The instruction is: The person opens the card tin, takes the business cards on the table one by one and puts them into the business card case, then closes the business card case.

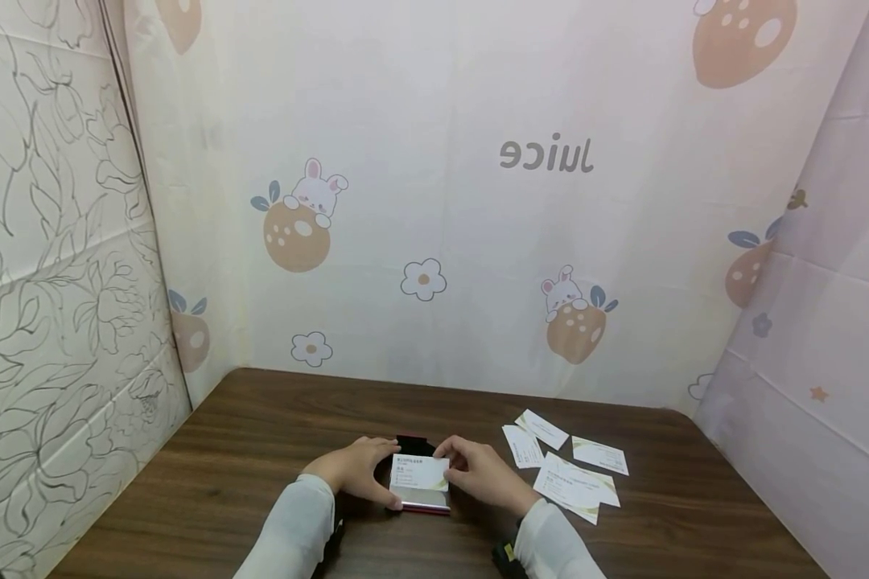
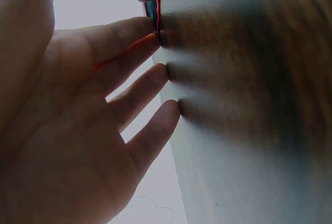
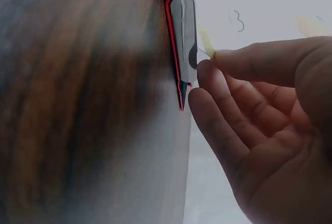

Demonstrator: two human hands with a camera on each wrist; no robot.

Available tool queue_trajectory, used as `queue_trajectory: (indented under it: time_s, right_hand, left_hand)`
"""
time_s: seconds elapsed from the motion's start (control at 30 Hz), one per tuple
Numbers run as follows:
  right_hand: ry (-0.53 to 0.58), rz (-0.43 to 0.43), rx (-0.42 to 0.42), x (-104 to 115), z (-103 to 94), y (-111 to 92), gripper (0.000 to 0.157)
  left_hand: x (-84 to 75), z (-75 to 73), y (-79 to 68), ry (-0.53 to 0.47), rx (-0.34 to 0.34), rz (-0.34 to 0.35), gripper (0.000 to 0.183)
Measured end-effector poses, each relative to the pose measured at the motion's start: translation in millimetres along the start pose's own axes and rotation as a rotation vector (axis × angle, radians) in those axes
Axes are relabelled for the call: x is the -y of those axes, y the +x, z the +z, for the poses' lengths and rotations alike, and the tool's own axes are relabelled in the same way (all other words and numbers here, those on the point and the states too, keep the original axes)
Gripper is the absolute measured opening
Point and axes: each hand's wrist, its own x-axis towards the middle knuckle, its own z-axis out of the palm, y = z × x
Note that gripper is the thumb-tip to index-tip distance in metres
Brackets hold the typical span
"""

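A business card case with a silver tray, red edges and a dark raised lid lies open on the table before me. My left hand holds it at its left side, thumb at the front corner and index finger towards the back. The left wrist view shows the other fingertips down on the tabletop. Over the silver tray lies a white business card with printed text. Thumb and index finger of my right hand pinch this card at its right edge, right beside the case's silver side.
Several loose business cards lie spread and partly overlapping to the right of my right hand. The brown wooden table ends at the back against a printed cloth wall; more cloth hangs at both sides.
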Motion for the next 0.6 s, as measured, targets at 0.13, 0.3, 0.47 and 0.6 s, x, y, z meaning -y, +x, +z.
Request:
queue_trajectory:
  time_s: [0.13, 0.3, 0.47, 0.6]
  right_hand:
    - [-0.023, 0.006, 0.071, 1.0, -1.1, -1.9, 0.021]
    - [-0.029, -0.005, 0.142, 2.1, -2.5, -3.2, 0.021]
    - [-0.022, -0.019, 0.157, 2.0, -2.8, -3.2, 0.021]
    - [-0.037, -0.023, 0.178, 2.2, -3.3, -4.0, 0.021]
  left_hand:
    - [-0.1, 0.6, -1.2, 0.004, -0.004, 0.006, 0.091]
    - [0.0, 0.9, -2.1, 0.003, -0.007, 0.016, 0.091]
    - [0.2, 0.5, -2.2, -0.004, -0.009, 0.018, 0.091]
    - [0.6, 0.1, -2.1, -0.006, -0.006, 0.021, 0.090]
